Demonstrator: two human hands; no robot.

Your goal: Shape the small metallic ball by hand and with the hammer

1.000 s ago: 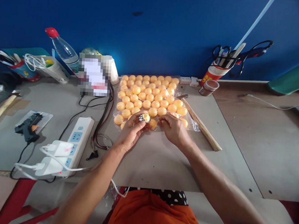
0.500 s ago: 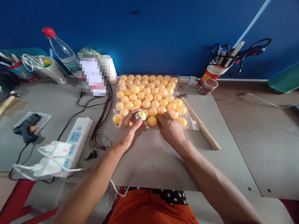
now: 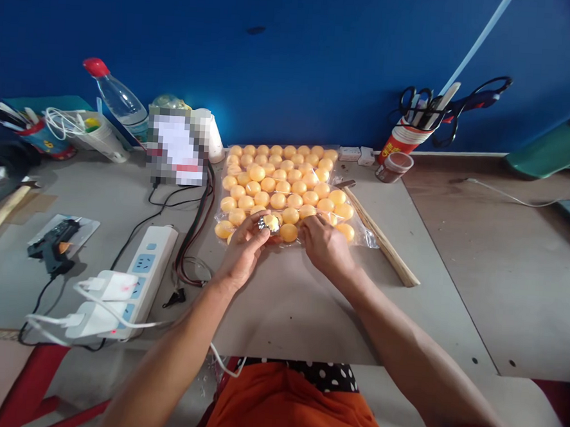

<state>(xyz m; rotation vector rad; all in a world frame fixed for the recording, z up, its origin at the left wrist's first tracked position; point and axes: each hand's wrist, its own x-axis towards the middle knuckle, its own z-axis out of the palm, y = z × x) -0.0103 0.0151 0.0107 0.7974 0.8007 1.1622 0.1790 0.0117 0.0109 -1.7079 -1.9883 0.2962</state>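
My left hand point(image 3: 246, 244) pinches a small shiny silvery round piece with pale yellow in its middle point(image 3: 270, 223) between thumb and fingers. Beneath and behind it lie many orange table tennis balls point(image 3: 282, 187) in rows, in a clear plastic bag point(image 3: 369, 238). My right hand point(image 3: 328, 243) is closed at the near edge of the bag, its fingertips turned down and hidden among the balls. What those fingers hold, if anything, does not show. One orange ball point(image 3: 288, 232) sits between the two hands.
Right of the bag lies a wooden-handled hammer point(image 3: 384, 239). A cup with scissors and pens point(image 3: 404, 138) and a small clear tub point(image 3: 395, 167) stand behind. To the left are a power strip point(image 3: 149, 266), cables, a glue gun point(image 3: 55, 246) and a red-capped bottle point(image 3: 120, 100).
Both hands stay in almost the same place. The silvery piece has turned slightly in my left fingers, and the view has shifted a little.
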